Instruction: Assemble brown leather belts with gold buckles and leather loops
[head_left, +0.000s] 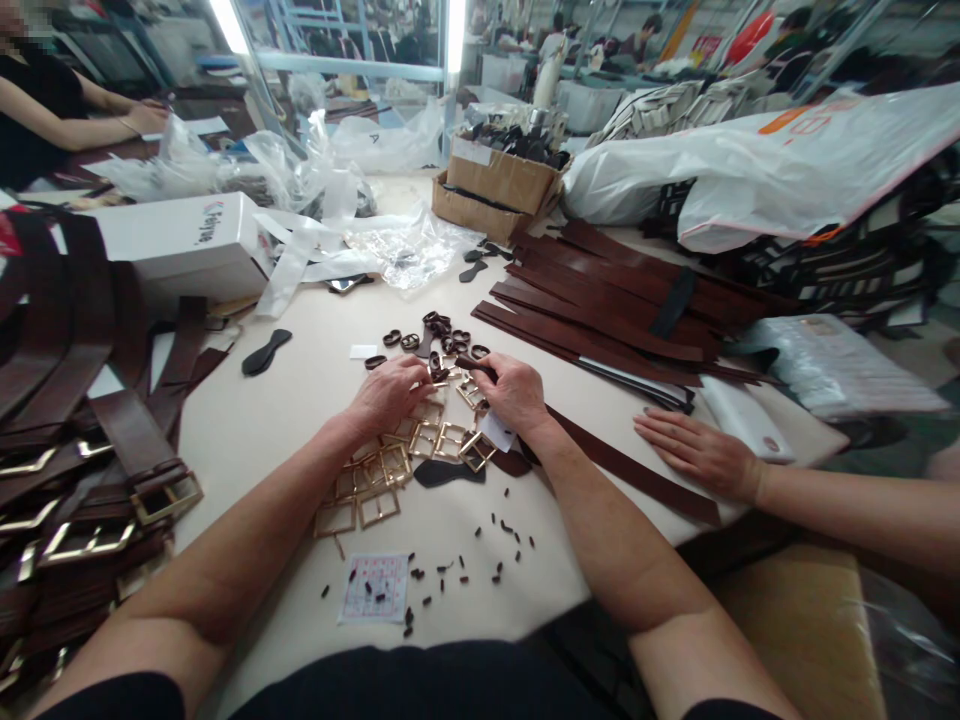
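Note:
My right hand [516, 392] is closed around the end of a dark brown leather belt strap [630, 465], which runs under my forearm to the right. My left hand [394, 395] has its fingers curled together over the buckle pile; what they hold, if anything, is hidden. Gold square buckles [367, 472] lie in a cluster below and between both hands. Just beyond my fingertips is a heap of small brown leather belt loops [435, 325]. A dark leather piece [450, 473] lies near the buckles, with a white slip [496, 432] beside my right hand.
Finished belts with buckles [90, 535] are piled at left, near a white box [180, 240]. Brown straps [600, 290] are stacked at right. A co-worker's hand [697, 455] rests on the table edge. Small dark pieces [461, 570] lie scattered in front; a cardboard box [495, 185] stands behind.

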